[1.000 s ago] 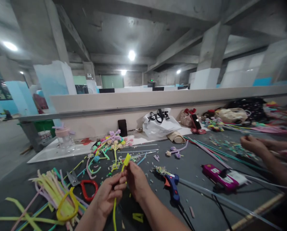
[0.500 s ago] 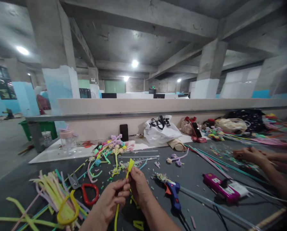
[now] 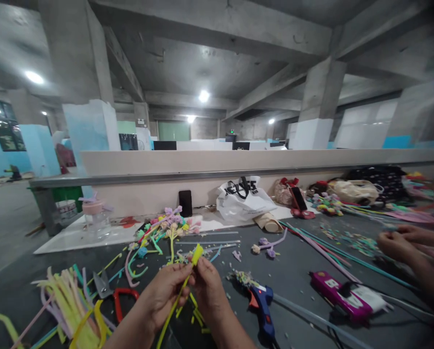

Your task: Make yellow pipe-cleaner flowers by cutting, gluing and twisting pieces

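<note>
A yellow pipe cleaner [image 3: 197,251] stands up between my two hands, its top bunched into a small folded tuft and its long end trailing down. My left hand [image 3: 162,293] pinches it just below the tuft. From the other side, the fingers of my right hand [image 3: 210,286] press on the same spot. Short cut yellow pieces [image 3: 197,310] lie beneath my hands on the dark table. To the left are scissors with red handles [image 3: 117,303] and a bundle of pastel pipe cleaners [image 3: 66,300].
A blue glue gun [image 3: 263,303] lies right of my hands, near a magenta power strip [image 3: 342,295] with cords. Finished pipe-cleaner flowers [image 3: 173,220], a phone [image 3: 185,202], a clear jar [image 3: 96,220] and a white bag [image 3: 242,198] sit behind. A co-worker's hands [image 3: 402,245] are far right.
My hands have drawn closer together around the yellow tuft, and the trailing end now slants across my left fingers. The view has shifted slightly. The co-worker's hands appear further right.
</note>
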The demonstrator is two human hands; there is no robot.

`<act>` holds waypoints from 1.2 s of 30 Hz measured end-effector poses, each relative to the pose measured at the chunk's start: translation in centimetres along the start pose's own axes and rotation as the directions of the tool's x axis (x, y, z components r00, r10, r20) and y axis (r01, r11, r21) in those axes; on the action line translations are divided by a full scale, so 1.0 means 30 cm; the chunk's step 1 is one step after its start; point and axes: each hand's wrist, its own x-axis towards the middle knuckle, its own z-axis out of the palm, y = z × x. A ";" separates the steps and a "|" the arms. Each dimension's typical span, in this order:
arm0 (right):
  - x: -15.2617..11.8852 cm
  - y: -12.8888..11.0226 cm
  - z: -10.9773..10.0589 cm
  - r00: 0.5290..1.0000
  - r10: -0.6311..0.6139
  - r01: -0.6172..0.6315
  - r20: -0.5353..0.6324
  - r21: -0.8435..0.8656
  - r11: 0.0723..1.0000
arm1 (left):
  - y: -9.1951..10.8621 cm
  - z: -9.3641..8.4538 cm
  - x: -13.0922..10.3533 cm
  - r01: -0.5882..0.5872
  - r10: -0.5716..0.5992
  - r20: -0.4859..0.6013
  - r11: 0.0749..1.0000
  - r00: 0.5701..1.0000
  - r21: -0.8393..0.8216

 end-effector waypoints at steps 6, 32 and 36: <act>-0.011 -0.015 0.006 0.999 -0.020 0.022 -0.025 0.075 0.997 | 0.038 -0.006 -0.005 0.106 -0.105 0.076 0.994 0.992 -0.009; -0.111 -0.106 -0.055 0.998 0.070 0.012 -0.006 -0.967 -0.253 | -0.137 -0.190 -0.005 0.147 -0.143 0.038 0.981 0.989 -0.127; -0.160 -0.193 -0.062 0.990 0.137 0.055 0.021 -0.967 -0.247 | -0.154 -0.201 -0.004 0.159 -0.154 0.041 0.977 0.987 -0.142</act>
